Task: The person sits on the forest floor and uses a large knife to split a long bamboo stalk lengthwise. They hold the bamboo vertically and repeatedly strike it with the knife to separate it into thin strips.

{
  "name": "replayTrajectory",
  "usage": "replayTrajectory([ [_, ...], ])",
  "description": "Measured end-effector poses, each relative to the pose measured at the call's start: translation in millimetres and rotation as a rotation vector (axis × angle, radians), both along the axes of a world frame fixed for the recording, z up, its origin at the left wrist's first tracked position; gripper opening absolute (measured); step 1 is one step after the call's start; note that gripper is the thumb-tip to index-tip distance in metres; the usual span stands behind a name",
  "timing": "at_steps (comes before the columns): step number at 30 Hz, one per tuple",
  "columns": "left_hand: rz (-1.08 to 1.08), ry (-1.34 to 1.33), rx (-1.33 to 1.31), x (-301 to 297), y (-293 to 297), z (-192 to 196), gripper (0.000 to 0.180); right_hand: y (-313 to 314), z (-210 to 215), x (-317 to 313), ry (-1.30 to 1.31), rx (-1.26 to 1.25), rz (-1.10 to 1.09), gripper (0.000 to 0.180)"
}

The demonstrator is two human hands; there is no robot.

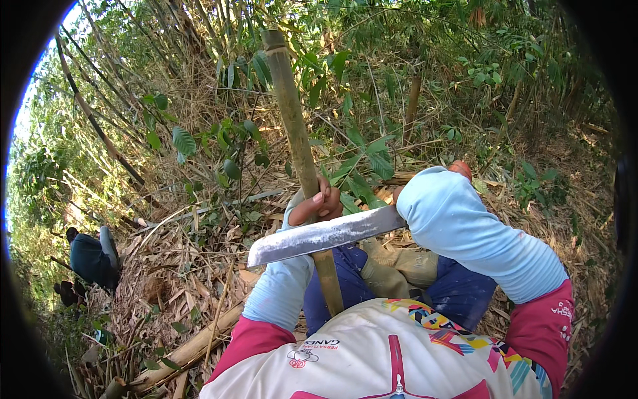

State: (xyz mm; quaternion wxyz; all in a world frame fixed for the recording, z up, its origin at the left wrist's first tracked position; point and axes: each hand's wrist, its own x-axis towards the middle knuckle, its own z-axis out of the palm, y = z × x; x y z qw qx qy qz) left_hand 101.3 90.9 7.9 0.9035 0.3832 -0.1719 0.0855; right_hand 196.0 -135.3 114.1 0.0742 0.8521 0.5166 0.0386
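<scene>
My left hand [320,205] is wrapped round a bamboo pole [292,110] that stands upright, leaning a little to the left at its cut top. Its lower end comes down in front of my legs. In my right hand [397,194], mostly hidden by the light blue sleeve, is a machete [325,234]. An orange-red end, apparently of its handle [460,169], shows beyond the sleeve. The broad, whitish-smeared blade points left and crosses in front of the pole, just below my left hand. Whether blade and pole touch, I cannot tell.
Dry leaves [179,266] cover the ground. Leafy saplings [365,163] rise just ahead, and dense bamboo [179,40] stands behind. A thick cut bamboo stem [193,349] lies at lower left. Another person [93,259] in dark clothing is bent down at far left.
</scene>
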Motion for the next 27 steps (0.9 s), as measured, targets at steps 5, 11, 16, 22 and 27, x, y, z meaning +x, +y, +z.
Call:
replayTrajectory([
  [5,-0.015,-0.056,0.027,7,-7,-3,0.026,16,34,-29,-0.142,0.023,-0.009,0.017],
  [11,-0.094,0.028,-0.117,12,-30,0,0.025,19,26,0,-0.113,0.118,0.063,0.012],
  [16,0.357,0.19,0.487,11,-40,-5,0.027,28,13,13,-0.151,0.181,0.025,0.012],
  [22,0.628,0.341,0.757,19,-37,-30,0.023,20,18,-4,-0.253,0.292,0.082,0.011],
  [27,-0.148,0.032,-1.034,26,-35,-48,0.042,19,34,-15,-0.228,0.282,0.096,0.01],
])
